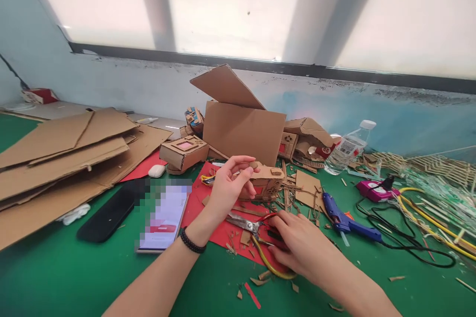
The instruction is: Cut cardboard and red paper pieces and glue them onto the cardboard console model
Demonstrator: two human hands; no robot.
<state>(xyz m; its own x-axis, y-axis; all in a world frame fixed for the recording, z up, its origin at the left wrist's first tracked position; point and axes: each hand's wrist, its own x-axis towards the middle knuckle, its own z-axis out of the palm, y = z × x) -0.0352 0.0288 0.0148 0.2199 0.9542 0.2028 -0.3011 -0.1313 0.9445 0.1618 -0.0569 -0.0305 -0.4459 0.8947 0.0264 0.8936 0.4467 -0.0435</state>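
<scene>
Cardboard lies all over the green counter [55, 272]. The left hand [226, 188], with a black band at the wrist, is raised a little above a red paper sheet [219, 233]. Its thumb and fingers are closed around a small cardboard model [266, 183], held just in front of an upright cardboard box [241, 131] whose flap stands open.

The right hand [299, 240] lies low, palm down, fingers bent over the red and yellow handles of the scissors [243, 222]. Whether it truly grips them cannot be told. The metal blades point left and rest on the red sheet, below the left hand.

Just right of the right hand lies a blue glue gun [342, 218]. A phone [165, 218] with a blurred screen sits left of the left forearm, touching the red sheet's edge, with a black case [107, 215] beside it. Flat cardboard sheets [63, 158] are piled at the far left. A plastic water bottle [347, 151] leans behind the glue gun, well apart from both hands. Small cardboard scraps [260, 280] are strewn near the right wrist
</scene>
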